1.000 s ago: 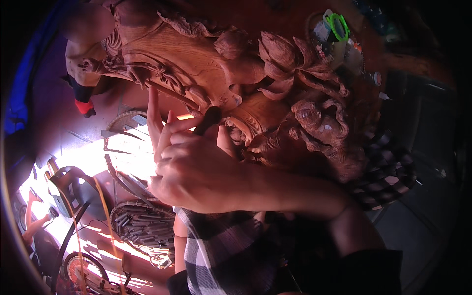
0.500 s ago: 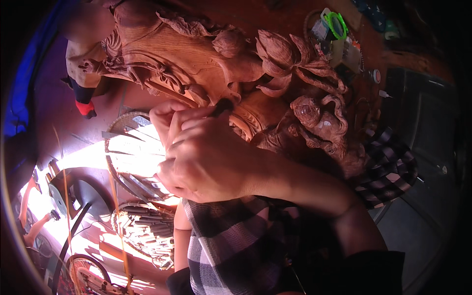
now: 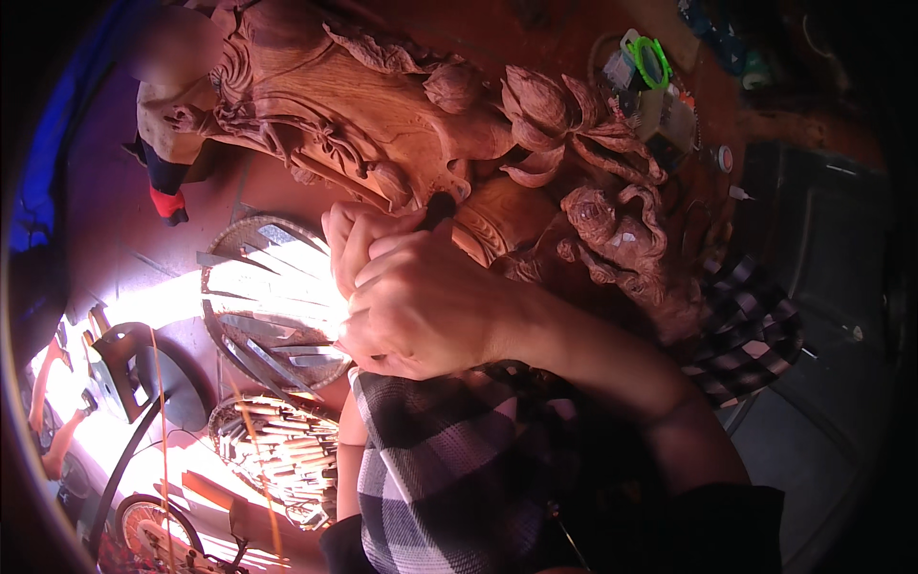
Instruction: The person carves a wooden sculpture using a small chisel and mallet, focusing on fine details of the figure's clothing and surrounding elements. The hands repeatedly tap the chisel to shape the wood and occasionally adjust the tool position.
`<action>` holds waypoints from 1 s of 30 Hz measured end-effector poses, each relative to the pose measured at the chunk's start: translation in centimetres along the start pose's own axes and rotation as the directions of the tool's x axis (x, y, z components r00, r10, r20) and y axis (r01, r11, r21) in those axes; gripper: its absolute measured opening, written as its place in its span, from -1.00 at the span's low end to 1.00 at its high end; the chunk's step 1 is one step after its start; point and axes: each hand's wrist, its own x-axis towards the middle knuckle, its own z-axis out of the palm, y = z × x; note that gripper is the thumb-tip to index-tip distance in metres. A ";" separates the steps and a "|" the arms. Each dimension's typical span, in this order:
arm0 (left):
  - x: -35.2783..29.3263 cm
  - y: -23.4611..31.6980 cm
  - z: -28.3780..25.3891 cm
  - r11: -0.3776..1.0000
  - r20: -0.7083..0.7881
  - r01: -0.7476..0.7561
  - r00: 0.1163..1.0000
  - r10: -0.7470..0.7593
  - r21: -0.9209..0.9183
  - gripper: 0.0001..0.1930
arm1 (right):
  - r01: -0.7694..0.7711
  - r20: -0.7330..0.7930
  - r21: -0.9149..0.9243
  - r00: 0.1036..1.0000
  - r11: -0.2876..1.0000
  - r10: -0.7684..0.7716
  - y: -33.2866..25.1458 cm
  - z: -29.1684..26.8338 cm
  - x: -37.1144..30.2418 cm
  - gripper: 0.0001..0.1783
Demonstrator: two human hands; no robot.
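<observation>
Close handwork, seemingly, wanting steadiness next: right hand (image 3: 421,301) curled around a dark, rounded piece (image 3: 441,207), left hand (image 3: 354,237) beside it, grip unclear, at reddish-brown wooden carving (image 3: 382,124).

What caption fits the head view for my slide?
Right hand, curled around a dark object, beside a carved wooden sculpture, with round baskets at left.

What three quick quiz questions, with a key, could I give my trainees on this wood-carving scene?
1. True or false: the carved wooden flower is in the picture's upper half.
2. In this view, which partly hides the other: the left hand or the right hand?
3. The cloth below them is: a) plain, b) checked, c) dotted.

Key: 1. True. 2. The right hand. 3. b.
</observation>
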 end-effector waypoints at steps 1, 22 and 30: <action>0.3 0.0 -0.3 0.999 0.011 -0.038 0.999 0.038 0.002 -0.59 | 0.002 -0.008 -0.050 1.000 0.999 -0.003 -0.2 -0.7 0.0 -0.85; 0.7 1.0 -1.5 0.982 -0.027 -0.128 0.992 0.125 -0.137 -0.73 | 0.020 0.144 -0.155 0.990 0.988 0.002 -1.9 -1.3 0.8 -0.79; 5.1 2.0 -6.0 0.924 0.030 0.024 0.999 -0.014 -0.382 -0.90 | 0.082 0.333 0.020 0.939 0.996 -0.084 -5.4 -10.4 10.1 -0.76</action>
